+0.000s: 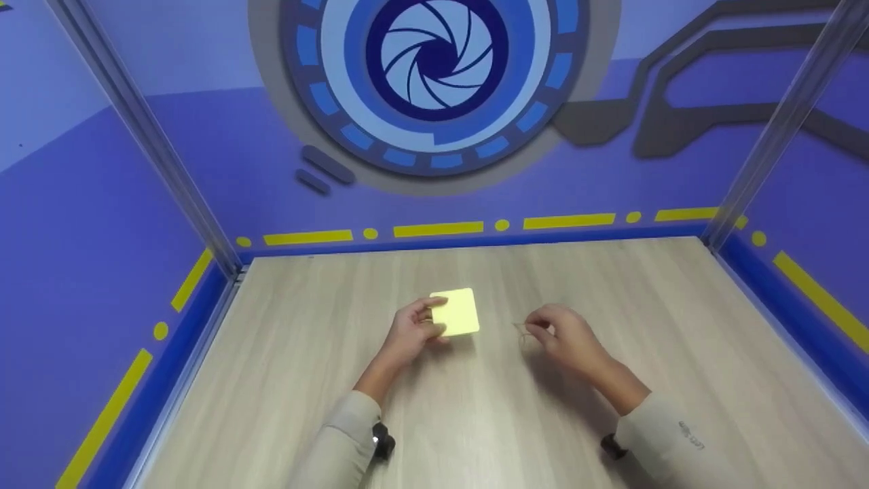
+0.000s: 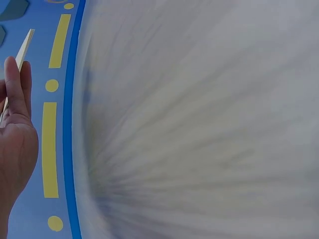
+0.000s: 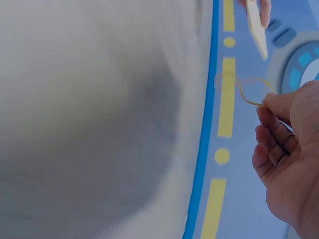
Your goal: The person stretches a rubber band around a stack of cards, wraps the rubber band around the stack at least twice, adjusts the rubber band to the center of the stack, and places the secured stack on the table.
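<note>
My left hand (image 1: 409,334) grips a thin square yellow card stack (image 1: 458,312) with rounded corners, fingers at its upper left and thumb low on its face. Edge-on, the card stack (image 2: 23,50) shows as a pale wedge between the fingers in the left wrist view. To its right, my right hand (image 1: 567,339) pinches a thin yellowish rubber band (image 3: 242,94) between thumb and forefinger. A loose loop of the band sticks out toward the cards, apart from them. The other right fingers (image 3: 271,144) are curled in.
Both hands are over a pale wood-grain table (image 1: 285,380). Blue printed panels with yellow dashes (image 1: 438,229) wall in its back and sides, with metal posts (image 1: 163,156) at the corners. Dark bands (image 1: 383,441) sit at the sleeve cuffs.
</note>
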{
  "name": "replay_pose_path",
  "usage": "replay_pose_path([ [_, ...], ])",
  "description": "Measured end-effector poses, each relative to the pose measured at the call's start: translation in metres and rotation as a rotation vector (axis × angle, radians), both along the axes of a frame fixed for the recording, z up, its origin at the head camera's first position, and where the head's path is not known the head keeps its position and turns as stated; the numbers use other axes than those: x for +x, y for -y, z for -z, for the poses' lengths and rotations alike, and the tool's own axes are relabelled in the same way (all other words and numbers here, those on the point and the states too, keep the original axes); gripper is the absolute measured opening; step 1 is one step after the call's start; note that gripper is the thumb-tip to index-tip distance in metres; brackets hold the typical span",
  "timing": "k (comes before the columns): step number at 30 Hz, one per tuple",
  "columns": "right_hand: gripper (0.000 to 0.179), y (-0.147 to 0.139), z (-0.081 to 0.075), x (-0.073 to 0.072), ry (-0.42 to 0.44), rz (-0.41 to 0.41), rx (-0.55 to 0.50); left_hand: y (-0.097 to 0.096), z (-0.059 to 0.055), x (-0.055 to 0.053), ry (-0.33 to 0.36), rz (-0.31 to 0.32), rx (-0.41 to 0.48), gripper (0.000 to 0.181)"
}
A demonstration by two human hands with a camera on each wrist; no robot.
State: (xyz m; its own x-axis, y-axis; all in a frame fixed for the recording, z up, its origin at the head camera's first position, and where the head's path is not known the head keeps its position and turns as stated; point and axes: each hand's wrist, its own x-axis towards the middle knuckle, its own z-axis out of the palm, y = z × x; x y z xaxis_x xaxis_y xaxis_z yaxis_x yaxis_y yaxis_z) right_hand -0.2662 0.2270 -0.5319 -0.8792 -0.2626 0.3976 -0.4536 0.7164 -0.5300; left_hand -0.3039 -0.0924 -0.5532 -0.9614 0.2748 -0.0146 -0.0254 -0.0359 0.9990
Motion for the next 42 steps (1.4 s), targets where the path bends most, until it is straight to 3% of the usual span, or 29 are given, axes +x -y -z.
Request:
replay_pose_path([
  [11, 0.008, 0.036, -0.023, 0.001, 0.066, -0.041, -0.114, -0.01, -0.008, 0.004, -0.044, 0.051, -0.029, 0.052],
  [22, 0.01, 0.051, -0.038, -0.008, 0.16, -0.085, -0.189, -0.024, -0.009, 0.01, -0.068, 0.075, -0.038, 0.048],
  [31, 0.014, 0.05, -0.043, -0.028, 0.16, 0.026, -0.255, -0.024, -0.012, 0.011, -0.115, 0.12, -0.048, 0.041],
  [37, 0.016, 0.05, -0.038, -0.032, 0.187, 0.034, -0.285, -0.023, -0.011, 0.01, -0.109, 0.093, -0.004, 0.038],
  [42, 0.014, 0.053, -0.033, -0.031, 0.208, 0.035, -0.305, -0.026, -0.011, 0.008, -0.09, 0.022, 0.052, 0.034],
])
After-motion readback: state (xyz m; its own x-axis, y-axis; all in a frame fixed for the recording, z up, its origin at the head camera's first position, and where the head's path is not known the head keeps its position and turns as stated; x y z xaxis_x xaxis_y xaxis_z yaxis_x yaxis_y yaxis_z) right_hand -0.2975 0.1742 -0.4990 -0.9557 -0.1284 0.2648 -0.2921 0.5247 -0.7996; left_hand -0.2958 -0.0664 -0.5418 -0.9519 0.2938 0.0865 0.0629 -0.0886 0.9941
